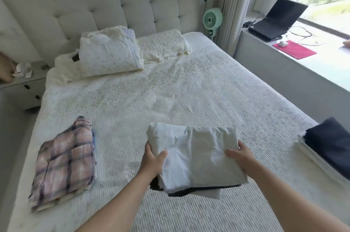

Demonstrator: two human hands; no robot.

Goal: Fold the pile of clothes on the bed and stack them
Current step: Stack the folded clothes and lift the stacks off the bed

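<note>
Both hands are clamped on a folded pale grey-white cotton garment (195, 154) that tops a small bundle with dark fabric showing underneath, held over the near middle of the white ribbed bed (170, 95). The left hand (152, 157) pinches the bundle's left side with the thumb on top and the fingers hidden beneath; the right hand (241, 156) grips the right side the same way.

The step in hand looks like carrying or setting down a stack. To do it well, keep the bundle level so the dark layers below do not slide out at the near edge, where they already jut past the top piece. Lower it flat, then draw the fingers out sideways rather than upward.

A folded pink-and-purple plaid shirt (66, 163) lies on its own small stack near the bed's left edge. A folded navy cloth (331, 142) sits on white folded pieces at the right edge. Both are well apart from the hands, so nothing blocks the middle. Two pale pillows (109, 51) rest by the headboard. A black laptop (278, 17) and a red mat (294, 49) sit on the window ledge, and a green fan (212, 19) stands in the corner.
</note>
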